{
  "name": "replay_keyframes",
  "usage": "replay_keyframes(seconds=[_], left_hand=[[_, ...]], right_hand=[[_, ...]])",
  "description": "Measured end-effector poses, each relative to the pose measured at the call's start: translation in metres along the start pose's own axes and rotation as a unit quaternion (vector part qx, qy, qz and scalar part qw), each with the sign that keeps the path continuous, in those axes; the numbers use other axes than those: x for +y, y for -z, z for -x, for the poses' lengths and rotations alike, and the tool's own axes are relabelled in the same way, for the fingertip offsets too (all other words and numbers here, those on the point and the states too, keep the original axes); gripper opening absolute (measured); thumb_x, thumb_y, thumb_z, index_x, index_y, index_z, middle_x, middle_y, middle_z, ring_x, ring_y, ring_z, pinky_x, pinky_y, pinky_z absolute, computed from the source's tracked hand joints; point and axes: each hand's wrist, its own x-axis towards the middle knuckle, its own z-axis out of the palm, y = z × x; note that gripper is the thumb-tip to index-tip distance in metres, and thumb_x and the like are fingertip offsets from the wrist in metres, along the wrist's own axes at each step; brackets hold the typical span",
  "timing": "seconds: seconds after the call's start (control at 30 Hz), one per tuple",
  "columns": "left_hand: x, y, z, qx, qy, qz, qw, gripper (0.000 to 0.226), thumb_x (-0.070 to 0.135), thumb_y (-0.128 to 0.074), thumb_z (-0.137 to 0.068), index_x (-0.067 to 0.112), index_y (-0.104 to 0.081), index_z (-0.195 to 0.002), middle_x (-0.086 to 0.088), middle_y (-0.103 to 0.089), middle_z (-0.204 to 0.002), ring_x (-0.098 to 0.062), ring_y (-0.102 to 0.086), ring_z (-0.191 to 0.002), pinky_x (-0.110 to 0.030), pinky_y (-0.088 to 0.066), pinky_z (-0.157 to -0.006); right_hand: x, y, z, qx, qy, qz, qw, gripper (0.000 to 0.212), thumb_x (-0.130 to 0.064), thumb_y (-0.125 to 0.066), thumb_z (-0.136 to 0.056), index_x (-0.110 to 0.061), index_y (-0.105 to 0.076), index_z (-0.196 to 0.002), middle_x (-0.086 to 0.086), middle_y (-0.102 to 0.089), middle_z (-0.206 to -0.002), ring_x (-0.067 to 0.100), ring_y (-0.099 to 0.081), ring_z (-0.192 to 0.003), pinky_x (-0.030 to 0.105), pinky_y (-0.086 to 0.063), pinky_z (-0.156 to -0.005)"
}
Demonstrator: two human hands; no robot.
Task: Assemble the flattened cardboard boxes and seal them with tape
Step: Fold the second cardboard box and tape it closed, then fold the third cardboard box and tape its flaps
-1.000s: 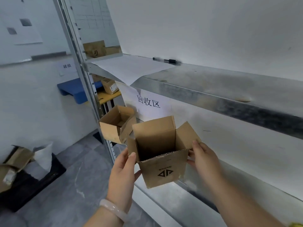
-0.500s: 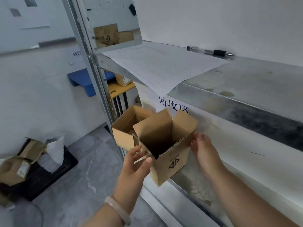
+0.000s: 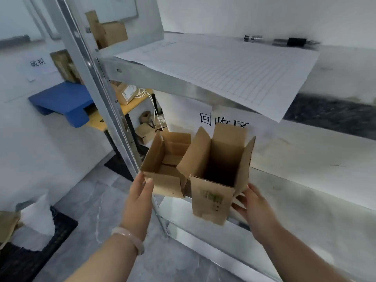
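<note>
A tall brown cardboard box [image 3: 210, 202] with a green print stands upright at the front edge of the lower metal shelf [image 3: 305, 216], its top flaps open. My right hand [image 3: 251, 203] lies against its right side with the fingers spread. Just left of it sits a second, shorter open cardboard box [image 3: 165, 180], the two boxes side by side and touching. My left hand [image 3: 140, 197], with a pale bracelet on the wrist, touches the near left corner of this shorter box with straight fingers. No tape is in view.
A slanted metal shelf post [image 3: 97, 86] rises just left of the boxes. The upper shelf holds a lined paper sheet [image 3: 234, 72] and pens [image 3: 289, 42]. A blue pallet [image 3: 61, 100] and more cartons lie behind. A black crate [image 3: 30, 251] with scrap sits on the floor at left.
The tall box has moved right and down onto the shelf edge beside the shorter box. My left hand let go of it and now touches the shorter box. The camera moved closer.
</note>
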Motion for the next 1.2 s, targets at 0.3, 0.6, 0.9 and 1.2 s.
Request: replay_keyframes(seconds=[0.3, 0.6, 0.9, 1.2], left_hand=[[0.015, 0.028, -0.043, -0.101, 0.023, 0.008, 0.995, 0.056, 0.059, -0.049, -0.084, 0.044, -0.042, -0.138, 0.007, -0.039, -0.147, -0.016, -0.036, -0.136, -0.043, -0.032, -0.113], [0.061, 0.032, -0.018, -0.101, -0.268, -0.145, 0.947, 0.047, 0.059, -0.035, -0.093, 0.048, -0.037, -0.139, 0.019, -0.041, -0.143, 0.001, -0.035, -0.133, -0.030, -0.033, -0.107], [0.112, -0.072, 0.040, -0.210, -0.658, -0.247, 0.680, 0.045, 0.034, -0.053, -0.093, 0.015, -0.053, -0.134, -0.004, -0.050, -0.138, -0.020, -0.044, -0.130, -0.041, -0.039, -0.104], [0.076, -0.238, 0.152, -0.312, -0.649, -0.338, 0.606, 0.050, 0.041, -0.055, -0.087, 0.022, -0.054, -0.133, 0.000, -0.053, -0.137, -0.024, -0.048, -0.128, -0.050, -0.043, -0.100]], right_hand=[[0.005, -0.066, -0.008, 0.002, 0.004, 0.048, 0.999, 0.030, -0.051, -0.031, -0.101, -0.044, -0.060, -0.110, -0.009, -0.070, -0.105, 0.017, -0.064, -0.106, 0.045, -0.055, -0.091], [0.013, -0.079, 0.010, 0.010, 0.097, 0.121, 0.988, 0.031, -0.065, -0.027, -0.097, -0.065, -0.042, -0.124, -0.033, -0.052, -0.119, 0.010, -0.047, -0.122, 0.031, -0.038, -0.096], [-0.002, 0.025, 0.082, 0.215, 0.288, 0.336, 0.871, 0.066, -0.075, -0.030, -0.083, -0.053, -0.028, -0.145, -0.039, -0.020, -0.149, -0.016, -0.017, -0.137, 0.015, -0.020, -0.108], [0.008, 0.189, 0.186, 0.390, 0.257, 0.468, 0.750, 0.068, -0.057, -0.042, -0.090, -0.023, -0.038, -0.149, -0.002, -0.034, -0.156, 0.010, -0.020, -0.145, 0.035, -0.020, -0.119]])
